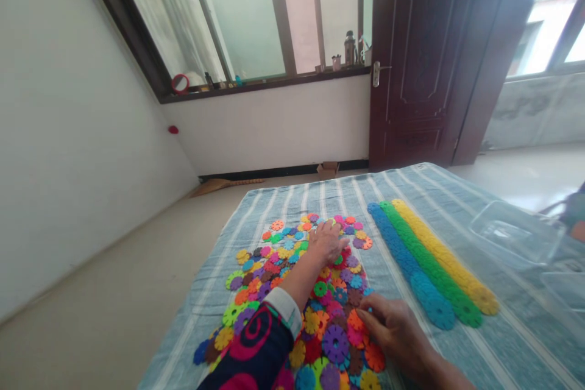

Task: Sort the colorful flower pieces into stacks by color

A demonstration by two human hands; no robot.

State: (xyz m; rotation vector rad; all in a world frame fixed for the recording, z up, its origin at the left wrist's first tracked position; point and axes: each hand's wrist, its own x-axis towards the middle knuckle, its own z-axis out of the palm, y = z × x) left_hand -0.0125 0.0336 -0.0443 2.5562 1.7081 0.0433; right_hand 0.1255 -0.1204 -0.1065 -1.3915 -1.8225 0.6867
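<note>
Many flat, notched plastic discs in mixed colours [335, 343] lie heaped on a striped blue-grey cloth [183, 341]. My left hand [328, 242] rests on the far part of the heap, palm down with its fingers spread. At the heap's right edge, my right hand [393, 329] has its thumb and forefinger pressed together; what lies between them is too small to make out. Right of the heap run three long rows of overlapping discs, side by side: blue [397, 250], green [425, 262] and yellow [443, 256].
A clear plastic box [512, 237] stands on the cloth at the right, with part of another clear container [567, 289] nearer. Beyond the cloth are a brown door [420, 61], a window sill with small items, and a broom [219, 185] on the floor.
</note>
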